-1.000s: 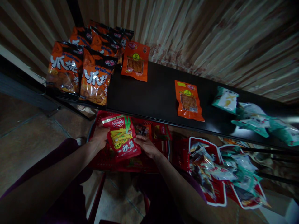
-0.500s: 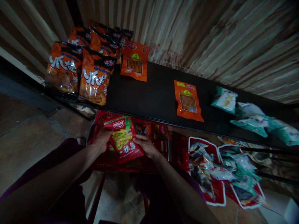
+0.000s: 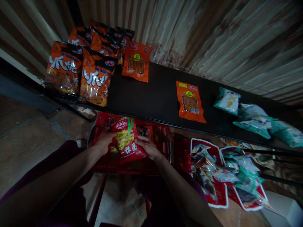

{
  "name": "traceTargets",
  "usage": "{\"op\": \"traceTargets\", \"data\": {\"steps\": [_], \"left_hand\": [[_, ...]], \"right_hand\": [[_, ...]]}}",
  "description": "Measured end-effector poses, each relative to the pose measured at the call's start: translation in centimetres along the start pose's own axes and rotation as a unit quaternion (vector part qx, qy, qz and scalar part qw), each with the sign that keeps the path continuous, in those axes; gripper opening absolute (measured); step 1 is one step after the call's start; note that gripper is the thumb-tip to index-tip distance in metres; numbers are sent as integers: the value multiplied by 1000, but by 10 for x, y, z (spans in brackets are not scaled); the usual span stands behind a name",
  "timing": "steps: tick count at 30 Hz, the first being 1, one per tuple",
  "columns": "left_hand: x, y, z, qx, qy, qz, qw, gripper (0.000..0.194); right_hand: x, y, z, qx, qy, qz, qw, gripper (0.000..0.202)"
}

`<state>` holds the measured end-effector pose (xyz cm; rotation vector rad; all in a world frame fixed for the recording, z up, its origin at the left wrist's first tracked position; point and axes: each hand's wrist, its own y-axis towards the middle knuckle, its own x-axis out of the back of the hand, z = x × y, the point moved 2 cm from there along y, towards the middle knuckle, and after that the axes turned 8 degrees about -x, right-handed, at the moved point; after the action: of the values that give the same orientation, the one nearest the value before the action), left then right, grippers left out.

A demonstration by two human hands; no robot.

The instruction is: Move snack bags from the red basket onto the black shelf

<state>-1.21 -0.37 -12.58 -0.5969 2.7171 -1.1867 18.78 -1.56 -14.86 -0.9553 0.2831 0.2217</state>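
Between my hands is a red snack bag (image 3: 129, 140) with yellow sticks and a green scallion pictured on its front. My left hand (image 3: 107, 141) grips its left side, the fingers partly hidden behind it. On the right edge, my right hand (image 3: 147, 146) is closed on the bag with the thumb toward the front. The bag is tilted, front face up, over a red shopping basket (image 3: 99, 121). Other snack packs lie in this basket, among them a red and yellow pack (image 3: 163, 133) to the right of my right hand.
A black shelf (image 3: 153, 94) runs across beyond the basket. Orange snack bags (image 3: 96, 78) stand at its left; flat orange packs (image 3: 190, 102) lie along the middle, green-white bags (image 3: 228, 101) at the right. Two filled red baskets (image 3: 221, 201) with white rims stand at lower right.
The red bag's upper left corner has shifted slightly right and my left hand shows more around its edge. Both hands keep their hold; the shelf goods have not moved.
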Motion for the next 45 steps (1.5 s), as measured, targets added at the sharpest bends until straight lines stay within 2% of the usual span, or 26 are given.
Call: {"op": "traceTargets", "data": {"steps": [5,17,23,27,29,34,36,42,45], "left_hand": [[0,-1,2,40,23,29,999,44],[0,0,3,32,20,56,998,40],[-2,-7,-4,32,25,54,998,32],[-5,-14,-6,55,-3,88,995,30],[-6,-15,-6,54,-5,99,994,27],[-4,-10,-5,43,20,78,996,21],[-4,-8,-4,45,24,97,994,18],[-7,-9,-1,64,-4,194,979,18],[-9,-12,1,92,-28,248,964,19]], "right_hand": [[0,0,-2,1,-10,12,1000,32],[-1,1,-3,8,-21,10,1000,38],[-4,-1,-3,66,-82,22,994,32],[-5,2,-9,97,-142,7,985,35],[-4,3,-11,89,-147,9,985,36],[-3,0,-5,38,-76,3,996,38],[-3,-2,-2,41,-85,3,996,39],[-4,0,-6,112,-214,0,970,33],[-5,2,-9,179,-275,-7,944,31]]}}
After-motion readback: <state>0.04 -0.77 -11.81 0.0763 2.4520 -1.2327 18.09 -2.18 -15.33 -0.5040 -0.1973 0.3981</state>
